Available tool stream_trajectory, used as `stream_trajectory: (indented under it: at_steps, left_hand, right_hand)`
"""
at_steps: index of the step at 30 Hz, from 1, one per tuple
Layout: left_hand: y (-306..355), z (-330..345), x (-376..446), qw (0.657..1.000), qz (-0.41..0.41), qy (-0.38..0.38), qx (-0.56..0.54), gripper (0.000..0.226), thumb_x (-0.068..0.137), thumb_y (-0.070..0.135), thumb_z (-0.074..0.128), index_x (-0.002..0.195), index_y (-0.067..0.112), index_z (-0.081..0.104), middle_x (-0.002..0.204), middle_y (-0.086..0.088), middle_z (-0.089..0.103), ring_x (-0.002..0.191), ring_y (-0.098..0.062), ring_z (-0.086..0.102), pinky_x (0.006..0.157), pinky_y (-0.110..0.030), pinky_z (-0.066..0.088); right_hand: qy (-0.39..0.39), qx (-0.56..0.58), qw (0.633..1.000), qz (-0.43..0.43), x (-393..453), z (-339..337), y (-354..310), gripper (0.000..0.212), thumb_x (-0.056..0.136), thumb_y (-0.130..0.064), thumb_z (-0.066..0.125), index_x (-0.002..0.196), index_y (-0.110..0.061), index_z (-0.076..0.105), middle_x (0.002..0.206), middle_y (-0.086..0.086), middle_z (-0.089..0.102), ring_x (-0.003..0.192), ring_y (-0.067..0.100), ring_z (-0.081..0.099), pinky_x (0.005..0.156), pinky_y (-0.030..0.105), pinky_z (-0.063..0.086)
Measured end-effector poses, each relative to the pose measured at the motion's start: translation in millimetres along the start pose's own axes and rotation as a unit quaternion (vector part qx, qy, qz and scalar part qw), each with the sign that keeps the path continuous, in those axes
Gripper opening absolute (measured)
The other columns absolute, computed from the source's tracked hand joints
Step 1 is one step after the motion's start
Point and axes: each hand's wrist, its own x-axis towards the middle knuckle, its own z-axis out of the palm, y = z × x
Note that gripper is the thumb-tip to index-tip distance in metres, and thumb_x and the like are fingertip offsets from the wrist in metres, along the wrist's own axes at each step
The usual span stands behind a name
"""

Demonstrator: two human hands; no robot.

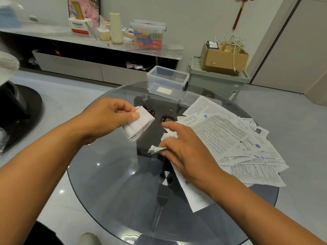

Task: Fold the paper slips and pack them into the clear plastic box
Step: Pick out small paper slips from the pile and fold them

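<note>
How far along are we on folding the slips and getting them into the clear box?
Early on. Done: the clear plastic box stands open with one folded slip on its bottom. In hand: the left hand grips a folded slip above the glass table; the right hand holds a smaller folded paper. Left: the pile of unfolded sheets on the right side.

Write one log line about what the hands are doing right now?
left hand: holds folded slip | right hand: grips small folded slip | clear box: open, one slip inside | paper pile: unfolded
</note>
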Motion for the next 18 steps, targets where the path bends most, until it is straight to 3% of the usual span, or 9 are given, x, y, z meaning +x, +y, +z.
stream_trajectory:
  at_steps: [2,5,7,11,14,16,18]
  left_hand:
    - [0.2,6.4,-1.9,1.0,-0.018,-0.023,0.004,0.003,0.09,0.021,0.074,0.09,0.019,0.076,0.072,0.008,0.075,0.06,-0.001,0.067,0.056,-0.011,0.047]
    - [-2.4,24.3,-7.4,0.997,-0.005,-0.051,0.05,0.003,0.087,0.023,0.078,0.088,0.02,0.078,0.08,0.004,0.078,0.076,-0.008,0.073,0.071,-0.021,0.052]
    - [-3.4,38.0,-12.3,0.992,0.019,-0.077,0.1,0.003,0.088,0.025,0.077,0.086,0.023,0.078,0.078,0.007,0.077,0.076,-0.008,0.072,0.069,-0.019,0.052]
    - [3.3,47.4,-18.9,0.983,0.046,-0.13,0.124,0.01,0.095,0.029,0.068,0.092,0.03,0.078,0.083,0.013,0.076,0.079,-0.003,0.07,0.073,-0.022,0.055]
    - [11.3,30.5,-22.9,0.97,-0.003,-0.222,0.099,0.014,0.097,0.034,0.065,0.101,0.03,0.078,0.073,0.018,0.07,0.063,0.004,0.058,0.061,-0.01,0.044]
    - [10.2,18.1,-23.9,0.956,-0.029,-0.271,0.106,0.017,0.09,0.034,0.073,0.107,0.03,0.076,0.082,0.016,0.073,0.071,0.001,0.06,0.067,-0.016,0.048]
    - [5.5,15.0,-25.3,0.956,-0.041,-0.275,0.092,0.026,0.084,0.02,0.08,0.109,0.026,0.075,0.09,0.01,0.077,0.08,-0.004,0.069,0.074,-0.018,0.053]
  right_hand:
    - [0.025,-0.022,0.999,-0.03,0.1,1.2,-0.2,0.01,0.097,-0.026,0.069,0.103,-0.019,0.072,0.157,0.006,0.041,0.144,0.027,0.037,0.111,0.043,0.04]
    - [0.034,-0.023,0.997,-0.06,-0.1,0.9,-4.5,0.017,0.097,-0.028,0.068,0.111,-0.021,0.072,0.161,0.006,0.036,0.151,0.026,0.029,0.117,0.041,0.032]
    - [0.018,-0.033,0.997,-0.061,-0.1,1.3,-6.5,0.019,0.099,-0.032,0.065,0.113,-0.021,0.071,0.161,0.005,0.036,0.149,0.026,0.033,0.115,0.039,0.033]
    - [-0.037,-0.063,0.997,-0.022,2.5,8.1,-1.3,0.02,0.103,-0.035,0.056,0.112,-0.021,0.066,0.143,-0.003,0.051,0.115,0.024,0.055,0.09,0.04,0.045]
    - [-0.04,-0.085,0.995,-0.029,0.9,12.6,5.5,0.022,0.104,-0.036,0.052,0.103,-0.019,0.065,0.12,-0.005,0.058,0.094,0.022,0.054,0.077,0.04,0.045]
    - [-0.038,-0.087,0.995,-0.032,-0.2,13.3,7.4,0.021,0.104,-0.034,0.053,0.098,-0.017,0.063,0.113,-0.004,0.058,0.088,0.021,0.05,0.072,0.041,0.045]
    - [-0.037,-0.091,0.995,-0.031,-0.2,13.0,6.2,0.02,0.105,-0.034,0.052,0.099,-0.017,0.061,0.114,-0.003,0.057,0.089,0.021,0.048,0.072,0.041,0.045]
